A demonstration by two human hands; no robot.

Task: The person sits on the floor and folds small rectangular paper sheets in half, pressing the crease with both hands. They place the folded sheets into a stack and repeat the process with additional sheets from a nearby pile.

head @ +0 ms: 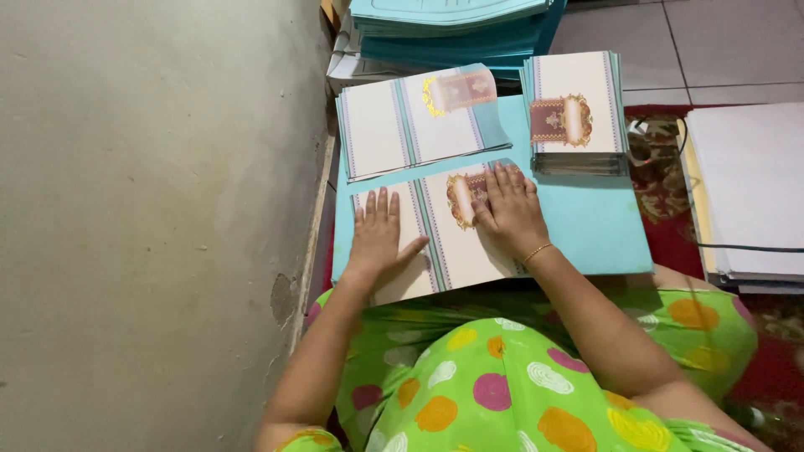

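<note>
A cream card sheet (444, 243) with teal stripes and a gold-and-maroon emblem lies flat on a light-blue board (586, 222) across my lap. My left hand (378, 236) presses flat on the sheet's left part, fingers slightly apart. My right hand (509, 213), with a gold bangle at the wrist, lies flat on the sheet's right part, partly covering the emblem. Beyond it rests a pile of unfolded sheets (419, 121) of the same kind, and to the right a neat stack of folded cards (576, 113).
A grey wall (151, 209) runs close along the left. Stacked teal folders (452, 25) sit at the top, white paper piles (749, 192) with a black cable at the right, over a red patterned carpet (670, 226) and grey floor tiles.
</note>
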